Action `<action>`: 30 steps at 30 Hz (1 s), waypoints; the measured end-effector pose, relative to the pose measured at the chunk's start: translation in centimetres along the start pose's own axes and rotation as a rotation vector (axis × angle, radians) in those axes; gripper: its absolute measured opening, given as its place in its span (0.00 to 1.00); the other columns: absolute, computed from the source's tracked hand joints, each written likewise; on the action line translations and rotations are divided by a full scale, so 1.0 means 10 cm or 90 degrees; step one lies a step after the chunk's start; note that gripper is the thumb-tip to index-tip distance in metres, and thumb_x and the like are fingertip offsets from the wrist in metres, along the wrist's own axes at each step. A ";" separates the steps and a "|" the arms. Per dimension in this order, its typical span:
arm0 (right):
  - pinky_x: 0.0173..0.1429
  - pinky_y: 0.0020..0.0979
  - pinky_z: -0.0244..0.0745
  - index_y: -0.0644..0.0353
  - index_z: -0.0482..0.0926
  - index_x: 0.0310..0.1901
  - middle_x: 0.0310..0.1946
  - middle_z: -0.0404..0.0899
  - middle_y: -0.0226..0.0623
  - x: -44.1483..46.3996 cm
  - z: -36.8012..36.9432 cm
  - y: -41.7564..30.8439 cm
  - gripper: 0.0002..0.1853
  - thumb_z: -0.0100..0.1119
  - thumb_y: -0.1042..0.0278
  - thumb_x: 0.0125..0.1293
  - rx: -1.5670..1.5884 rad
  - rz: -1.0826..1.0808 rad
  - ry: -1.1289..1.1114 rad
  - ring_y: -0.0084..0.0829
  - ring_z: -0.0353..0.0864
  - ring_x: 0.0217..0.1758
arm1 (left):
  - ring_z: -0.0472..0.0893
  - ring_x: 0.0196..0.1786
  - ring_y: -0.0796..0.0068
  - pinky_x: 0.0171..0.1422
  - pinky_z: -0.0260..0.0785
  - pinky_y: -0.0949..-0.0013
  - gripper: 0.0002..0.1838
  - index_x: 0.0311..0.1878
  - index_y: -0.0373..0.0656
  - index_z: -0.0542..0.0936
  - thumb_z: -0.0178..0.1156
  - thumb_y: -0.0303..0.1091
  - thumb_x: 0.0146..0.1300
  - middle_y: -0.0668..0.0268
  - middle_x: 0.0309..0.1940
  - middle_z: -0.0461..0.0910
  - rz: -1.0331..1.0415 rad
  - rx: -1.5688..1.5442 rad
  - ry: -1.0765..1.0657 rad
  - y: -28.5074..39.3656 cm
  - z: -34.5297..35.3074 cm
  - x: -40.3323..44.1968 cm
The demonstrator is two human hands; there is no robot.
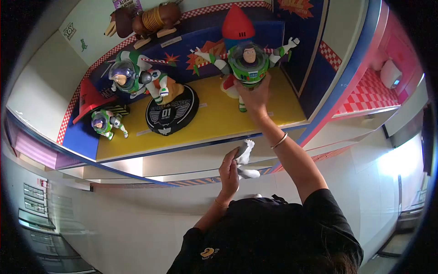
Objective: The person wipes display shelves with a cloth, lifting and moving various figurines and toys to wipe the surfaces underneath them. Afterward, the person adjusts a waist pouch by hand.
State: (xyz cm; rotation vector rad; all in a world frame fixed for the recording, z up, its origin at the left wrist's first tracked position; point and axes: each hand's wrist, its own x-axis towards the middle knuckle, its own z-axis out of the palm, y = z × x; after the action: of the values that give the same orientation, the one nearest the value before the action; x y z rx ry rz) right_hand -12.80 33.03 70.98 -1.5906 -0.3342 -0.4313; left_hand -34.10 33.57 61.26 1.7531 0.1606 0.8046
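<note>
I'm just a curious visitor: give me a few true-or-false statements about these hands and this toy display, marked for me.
1. The right hand grips the spread-armed toy figure. True.
2. The left hand is empty. False: it holds a grey-and-white item.
3. The round black base is marked "01". True.
4. The smallest space figure is at the shelf's right end. False: it is at the left end.
5. A brown toy dog sits above the yellow surface. True.
</note>
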 end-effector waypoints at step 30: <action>0.47 0.39 0.74 0.63 0.58 0.63 0.47 0.75 0.52 -0.06 -0.02 -0.13 0.45 0.71 0.52 0.48 -0.077 -0.014 -0.005 0.49 0.79 0.45 | 0.76 0.51 0.64 0.58 0.65 0.68 0.20 0.59 0.36 0.72 0.41 0.24 0.65 0.55 0.53 0.76 -0.133 -0.042 0.159 0.11 0.08 -0.70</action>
State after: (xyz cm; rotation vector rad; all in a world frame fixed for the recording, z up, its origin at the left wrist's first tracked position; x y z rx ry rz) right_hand -13.97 32.95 71.81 -1.7084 -0.3360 -0.4699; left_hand -39.23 29.13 59.15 1.5411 0.4710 0.8625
